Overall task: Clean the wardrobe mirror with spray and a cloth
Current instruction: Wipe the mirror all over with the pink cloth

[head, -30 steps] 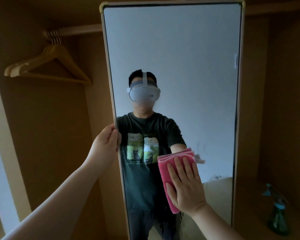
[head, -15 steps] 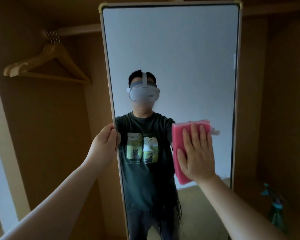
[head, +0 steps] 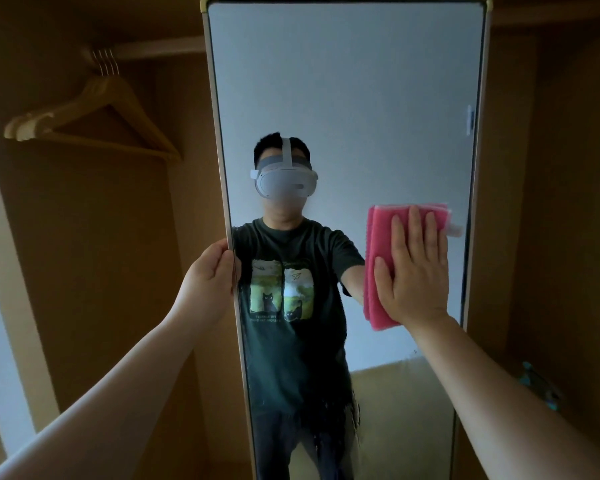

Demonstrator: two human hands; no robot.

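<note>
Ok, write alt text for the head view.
A right hand presses a folded pink cloth flat against a tall wardrobe mirror, while the left hand grips its left edge. Wooden hangers hang on a rail at left.

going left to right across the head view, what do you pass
wooden hangers → left hand gripping the left edge of the mirror → right hand flat on the pink cloth → spray bottle, partly behind the right forearm
</note>
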